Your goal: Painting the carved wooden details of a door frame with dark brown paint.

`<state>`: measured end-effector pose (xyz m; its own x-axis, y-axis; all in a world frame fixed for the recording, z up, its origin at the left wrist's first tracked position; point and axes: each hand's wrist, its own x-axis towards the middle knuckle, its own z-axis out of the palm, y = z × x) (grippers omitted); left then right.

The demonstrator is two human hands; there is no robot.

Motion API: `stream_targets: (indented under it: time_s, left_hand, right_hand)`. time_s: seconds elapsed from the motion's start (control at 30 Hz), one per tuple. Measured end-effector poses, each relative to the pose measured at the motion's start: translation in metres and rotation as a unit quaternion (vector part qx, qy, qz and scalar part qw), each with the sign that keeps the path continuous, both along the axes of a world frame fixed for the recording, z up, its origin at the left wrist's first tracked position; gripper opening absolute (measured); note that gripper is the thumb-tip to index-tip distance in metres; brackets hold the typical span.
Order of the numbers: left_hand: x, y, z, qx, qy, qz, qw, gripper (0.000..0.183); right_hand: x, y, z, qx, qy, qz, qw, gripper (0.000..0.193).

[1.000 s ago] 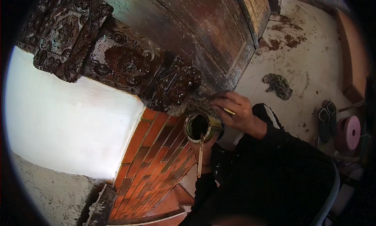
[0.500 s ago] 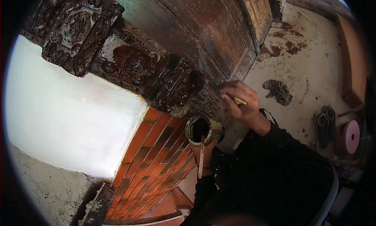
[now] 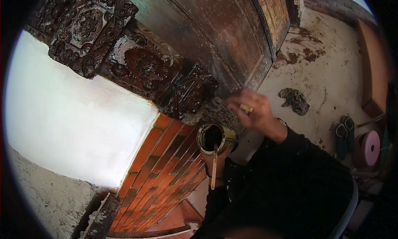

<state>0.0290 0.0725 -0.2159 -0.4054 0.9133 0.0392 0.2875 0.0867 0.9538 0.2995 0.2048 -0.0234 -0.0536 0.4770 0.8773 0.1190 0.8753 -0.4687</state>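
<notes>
My left hand (image 3: 219,159) is wrapped round an open paint tin (image 3: 227,136), whose inside is dark. A thin wooden stick (image 3: 214,172) leans out over the rim toward me. My right hand (image 3: 259,114) is closed on a brush with a yellowish handle (image 3: 246,108); only the handle's end shows clearly, and the bristles are hidden or blurred. The hand is beside the lower end of a carved wooden post (image 3: 190,92), close to its grey, rough carved base (image 3: 219,110). Dark, glossy wetness covers much of the carving.
A dark wooden door (image 3: 215,27) rises behind the carving. Left of it are a white wall panel (image 3: 78,123) and red brickwork (image 3: 159,168). On the stained floor to the right lie a crumpled rag (image 3: 295,101), a pair of shoes (image 3: 344,133) and a round pink object (image 3: 367,148).
My right hand has shifted slightly, and the brush handle has turned, showing a shorter end. The tin in my left hand has stayed nearly still.
</notes>
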Motion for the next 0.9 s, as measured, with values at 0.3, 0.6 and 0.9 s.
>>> stream_targets:
  time_s: [0.3, 0.6, 0.9]
  left_hand:
    - [0.027, -0.010, 0.035, 0.049, -0.021, 0.033, 0.998, 0.105]
    - [-0.002, -0.004, -0.015, -0.012, 0.050, 0.018, 0.999, 0.107]
    - [0.066, 0.000, 0.087, 0.137, 0.029, 0.004, 0.990, 0.108]
  right_hand:
    - [0.001, 0.007, 0.031, 0.010, 0.042, 0.002, 0.999, 0.018]
    - [0.007, 0.009, -0.012, -0.100, 0.102, -0.007, 0.990, 0.014]
    - [-0.006, -0.029, -0.022, -0.108, 0.014, 0.057, 0.992, 0.016]
